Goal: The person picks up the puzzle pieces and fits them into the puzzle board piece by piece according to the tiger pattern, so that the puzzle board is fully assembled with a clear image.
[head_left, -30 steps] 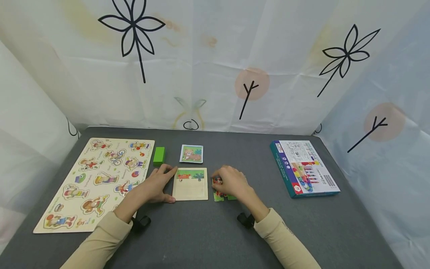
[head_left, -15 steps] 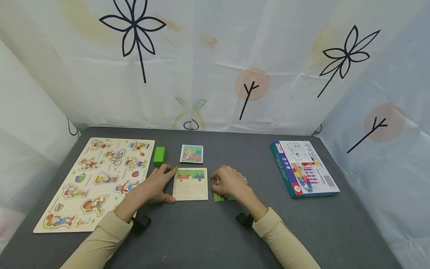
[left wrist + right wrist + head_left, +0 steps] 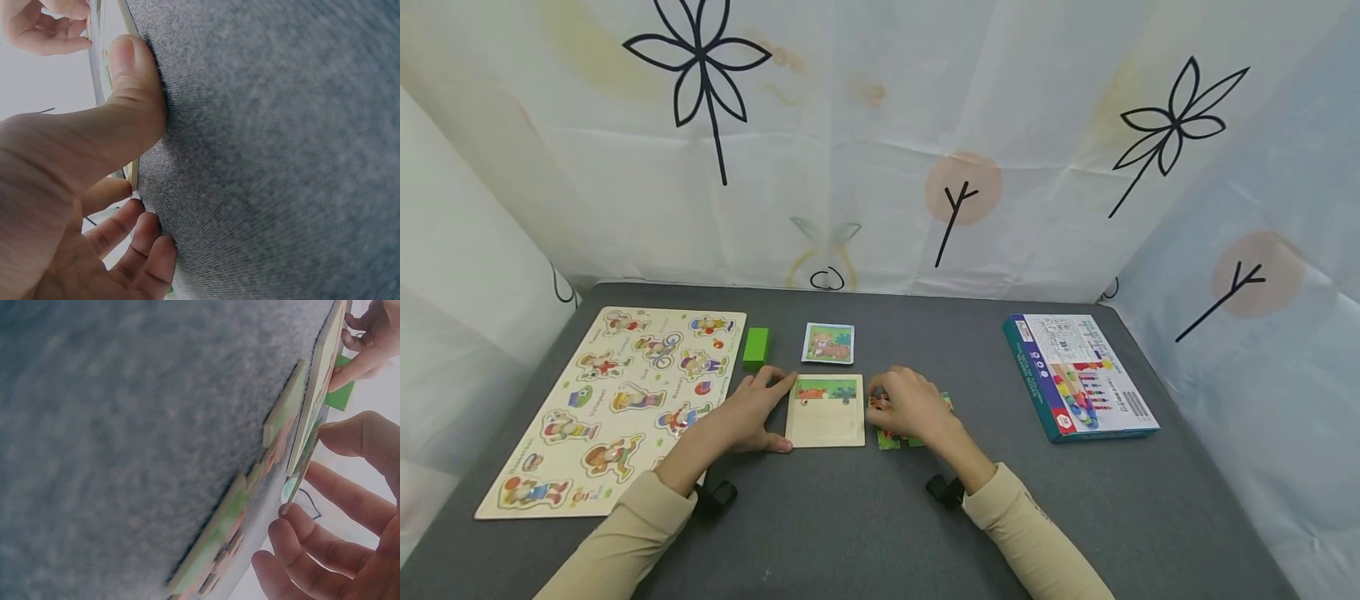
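A square wooden puzzle board (image 3: 825, 426) lies mid-table, with pieces showing a red vehicle and green scenery along its top. My left hand (image 3: 751, 414) rests at its left side, index fingertip by the upper corner and thumb by the lower one. In the left wrist view, that thumb (image 3: 134, 87) lies along the board's edge. My right hand (image 3: 912, 406) pinches a thin puzzle piece (image 3: 303, 465) between thumb and fingers, raised beside the board. Beneath it lie several loose puzzle pieces (image 3: 889, 442), partly hidden by the hand.
A picture card (image 3: 828, 343) lies behind the board, with a green block (image 3: 756, 348) to its left. The large illustrated board (image 3: 598, 417) covers the table's left side. At the right lies a boxed toy (image 3: 1082, 375). Printed white cloth (image 3: 865, 150) surrounds the grey table (image 3: 850, 525).
My right hand shifts slightly left toward the board with the puzzle piece, uncovering more of the loose pieces at its right. My left hand stays at the board's side.
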Demonstrator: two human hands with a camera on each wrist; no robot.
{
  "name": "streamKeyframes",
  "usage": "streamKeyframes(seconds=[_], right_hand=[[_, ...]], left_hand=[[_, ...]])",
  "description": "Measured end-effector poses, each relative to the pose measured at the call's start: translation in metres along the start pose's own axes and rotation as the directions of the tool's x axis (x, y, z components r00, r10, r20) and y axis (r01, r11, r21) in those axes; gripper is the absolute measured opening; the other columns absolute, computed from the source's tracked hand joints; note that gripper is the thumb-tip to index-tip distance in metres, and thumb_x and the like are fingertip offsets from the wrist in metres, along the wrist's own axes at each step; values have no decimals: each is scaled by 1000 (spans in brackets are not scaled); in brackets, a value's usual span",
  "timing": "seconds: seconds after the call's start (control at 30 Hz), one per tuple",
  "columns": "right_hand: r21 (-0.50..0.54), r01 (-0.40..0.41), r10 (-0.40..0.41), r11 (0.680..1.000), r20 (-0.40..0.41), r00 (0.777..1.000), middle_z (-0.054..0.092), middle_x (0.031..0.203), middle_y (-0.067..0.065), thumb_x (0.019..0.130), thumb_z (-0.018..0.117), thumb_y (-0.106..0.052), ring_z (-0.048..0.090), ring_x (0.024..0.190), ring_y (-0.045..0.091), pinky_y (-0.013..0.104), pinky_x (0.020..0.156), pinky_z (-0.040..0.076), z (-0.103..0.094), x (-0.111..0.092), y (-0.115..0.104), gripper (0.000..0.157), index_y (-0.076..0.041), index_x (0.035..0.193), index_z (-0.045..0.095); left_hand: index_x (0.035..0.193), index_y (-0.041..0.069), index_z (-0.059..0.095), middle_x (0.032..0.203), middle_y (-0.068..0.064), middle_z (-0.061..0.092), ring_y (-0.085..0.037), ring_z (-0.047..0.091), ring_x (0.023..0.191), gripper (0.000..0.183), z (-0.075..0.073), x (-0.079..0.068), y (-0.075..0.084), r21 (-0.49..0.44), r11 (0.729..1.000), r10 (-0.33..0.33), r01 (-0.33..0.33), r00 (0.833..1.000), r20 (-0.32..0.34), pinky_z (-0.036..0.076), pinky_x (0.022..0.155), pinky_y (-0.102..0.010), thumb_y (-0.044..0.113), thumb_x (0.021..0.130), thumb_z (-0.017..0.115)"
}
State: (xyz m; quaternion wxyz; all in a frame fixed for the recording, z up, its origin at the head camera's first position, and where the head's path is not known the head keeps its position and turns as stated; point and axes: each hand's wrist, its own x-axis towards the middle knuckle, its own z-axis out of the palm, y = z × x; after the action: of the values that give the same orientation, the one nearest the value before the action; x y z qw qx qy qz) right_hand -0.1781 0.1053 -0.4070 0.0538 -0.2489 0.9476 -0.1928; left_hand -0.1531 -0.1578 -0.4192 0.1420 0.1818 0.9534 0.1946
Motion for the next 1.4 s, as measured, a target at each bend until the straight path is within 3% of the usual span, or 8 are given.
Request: streamKeyframes(seconds=[0.27,0.77,1.4], right_hand=[[-13,35,-35,999,7,999,67,90,7,85,71,-18,44,69,12,24,51,29,3,7,-12,23,-10,105,80],[-80,99,-93,992,77,993,72,107,1,89,73,-27,53,80,9,24,59,42,24,29,-59,26,-19,113,78],[-112,94,-82,989,110,991,70,98,-1,86,76,-22,52,76,9,22,55,39,32,44,-72,25,-19,110,79]], left_hand=[[157,0,37,151,-25,38,-45,44,130,100,0,0,0,-6,1000,3,-3,1000,-4,46,104,-60,32,78,90],[156,-1,39,149,-25,40,-45,45,128,102,0,-2,0,-17,1000,19,-19,1000,-12,46,104,-60,35,76,91],[155,-3,39,148,-27,41,-47,46,127,102,1,-1,-2,-13,999,49,-49,998,-35,46,104,-60,34,75,92]])
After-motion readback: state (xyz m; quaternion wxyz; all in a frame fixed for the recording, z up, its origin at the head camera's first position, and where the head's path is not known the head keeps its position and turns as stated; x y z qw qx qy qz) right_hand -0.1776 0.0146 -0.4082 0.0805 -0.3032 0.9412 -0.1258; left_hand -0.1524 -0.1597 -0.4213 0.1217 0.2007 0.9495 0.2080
